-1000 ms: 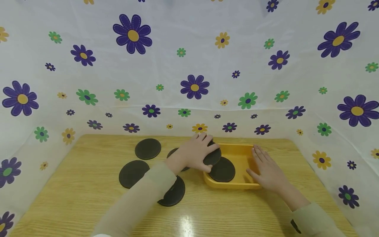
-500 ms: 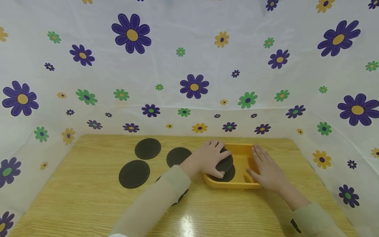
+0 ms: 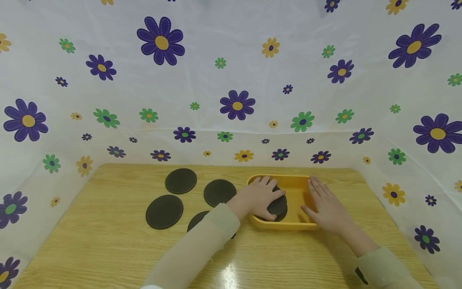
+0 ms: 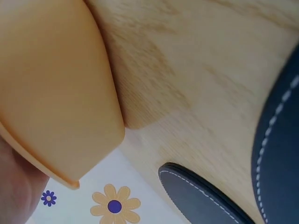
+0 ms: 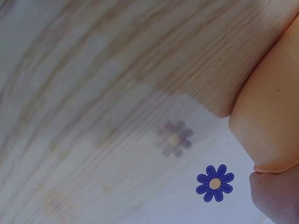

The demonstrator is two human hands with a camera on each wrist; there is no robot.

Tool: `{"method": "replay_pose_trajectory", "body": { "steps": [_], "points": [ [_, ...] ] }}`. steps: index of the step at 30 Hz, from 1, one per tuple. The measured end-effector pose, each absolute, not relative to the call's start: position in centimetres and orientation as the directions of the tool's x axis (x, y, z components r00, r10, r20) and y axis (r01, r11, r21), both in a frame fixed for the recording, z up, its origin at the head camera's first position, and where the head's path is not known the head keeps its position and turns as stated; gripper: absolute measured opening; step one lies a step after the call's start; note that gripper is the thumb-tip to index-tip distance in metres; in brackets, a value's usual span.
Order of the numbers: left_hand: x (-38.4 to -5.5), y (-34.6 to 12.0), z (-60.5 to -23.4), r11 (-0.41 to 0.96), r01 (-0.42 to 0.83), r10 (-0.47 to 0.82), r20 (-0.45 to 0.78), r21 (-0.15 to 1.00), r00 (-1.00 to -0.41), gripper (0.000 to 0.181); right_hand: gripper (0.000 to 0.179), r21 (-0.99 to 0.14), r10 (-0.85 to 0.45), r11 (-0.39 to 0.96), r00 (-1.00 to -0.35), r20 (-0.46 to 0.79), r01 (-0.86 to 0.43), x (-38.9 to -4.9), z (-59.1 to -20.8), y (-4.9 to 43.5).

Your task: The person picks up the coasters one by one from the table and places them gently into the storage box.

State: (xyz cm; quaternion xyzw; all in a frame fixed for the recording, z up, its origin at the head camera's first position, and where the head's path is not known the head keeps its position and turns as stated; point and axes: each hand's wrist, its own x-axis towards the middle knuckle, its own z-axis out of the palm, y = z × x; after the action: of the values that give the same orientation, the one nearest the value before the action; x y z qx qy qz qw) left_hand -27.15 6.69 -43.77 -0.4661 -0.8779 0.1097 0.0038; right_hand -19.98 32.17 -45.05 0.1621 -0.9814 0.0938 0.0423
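Observation:
In the head view, a yellow tray (image 3: 292, 225) stands on the table, right of the middle. My left hand (image 3: 259, 197) reaches over its left side and holds a black round coaster (image 3: 278, 202) by the edges, thumb near and fingers beyond. That coaster lies almost squarely over another inside the tray. My right hand (image 3: 329, 210) rests on the tray's right end, fingers straight along the rim and thumb toward the inside. The left wrist view shows the tray's outer wall (image 4: 56, 84) with part of my left hand (image 4: 18, 182) at its rim.
Left of the tray lie several more coasters: one at the back (image 3: 181, 180), one at the left (image 3: 164, 212), one nearer the tray (image 3: 219, 192), and one partly under my left sleeve (image 3: 196, 222). A flowered cloth (image 3: 202, 80) hangs behind and beside the wooden table (image 3: 90, 241).
My left hand has moved right and slightly toward me, bringing its coaster from the tray's left rim onto the one inside. The right hand has stayed at the tray's right end.

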Motion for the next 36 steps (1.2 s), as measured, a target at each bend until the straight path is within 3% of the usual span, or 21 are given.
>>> {"method": "replay_pose_trajectory", "body": {
  "steps": [19,29,36],
  "points": [
    [-27.0,6.6,-43.6,0.515,0.831,0.833,-0.106,-0.212,-0.543,0.071,0.084,-0.167,-0.307,0.932,-0.945,0.116,-0.323,-20.1,-44.7,32.1],
    [-27.3,4.7,-42.2,0.475,0.847,0.864,-0.058,-0.237,-0.501,0.055,0.084,-0.167,-0.317,0.926,-0.938,0.141,-0.338,-20.1,-45.1,32.2],
    [-27.8,2.0,-40.7,0.507,0.838,0.852,-0.029,-0.203,-0.522,0.044,0.084,-0.181,-0.311,0.927,-0.944,0.113,-0.328,-20.1,-45.0,32.1]
  ]
}}
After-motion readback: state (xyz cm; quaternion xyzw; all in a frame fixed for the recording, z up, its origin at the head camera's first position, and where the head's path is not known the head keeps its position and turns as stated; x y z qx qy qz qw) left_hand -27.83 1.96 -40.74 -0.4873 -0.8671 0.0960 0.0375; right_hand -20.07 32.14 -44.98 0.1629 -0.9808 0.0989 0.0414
